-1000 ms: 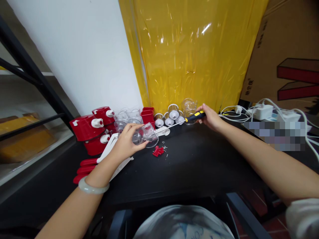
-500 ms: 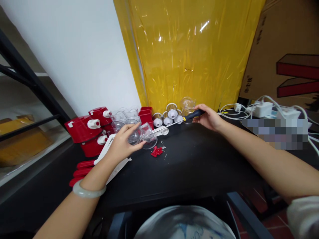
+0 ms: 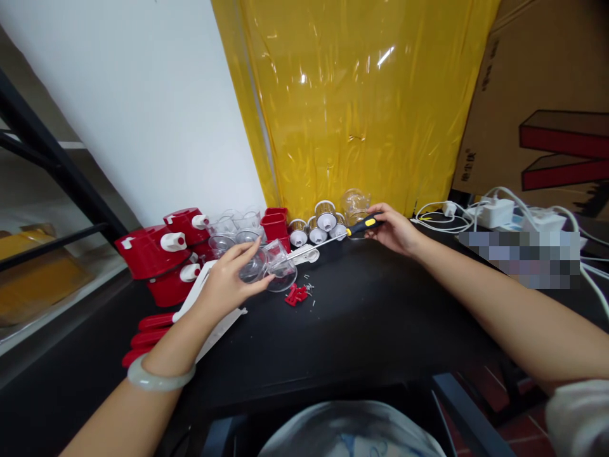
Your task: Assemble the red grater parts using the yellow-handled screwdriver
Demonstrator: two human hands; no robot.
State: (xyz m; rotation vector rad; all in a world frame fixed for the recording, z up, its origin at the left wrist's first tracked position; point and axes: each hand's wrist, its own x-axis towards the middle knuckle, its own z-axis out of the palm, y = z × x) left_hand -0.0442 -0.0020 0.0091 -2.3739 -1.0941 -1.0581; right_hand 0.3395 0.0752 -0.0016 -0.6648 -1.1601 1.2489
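My left hand (image 3: 233, 276) grips a clear plastic part (image 3: 275, 256) with a square neck and a round, flared rim, thumb on the near side and fingers on the far side. In my right hand (image 3: 391, 231) is a screwdriver (image 3: 364, 225) with a black and yellow handle, held by the handle. Its long metal shaft points left, and the tip reaches the clear part; whether it sits in a screw I cannot tell. Just below on the black table lie small red pieces (image 3: 295, 295) and several loose screws (image 3: 309, 289).
Behind stand white-ended metal drums (image 3: 326, 219), red square tubes (image 3: 275, 228) and more clear parts (image 3: 235, 222). Stacked red housings (image 3: 157, 251) with white knobs are at left, near red handles (image 3: 147, 339). White chargers and cables (image 3: 497, 212) lie at right, before a cardboard box (image 3: 537, 82).
The screwdriver handle has turned in my right hand, so its yellow patch now shows. Both hands keep their hold, and the whole view has shifted slightly.
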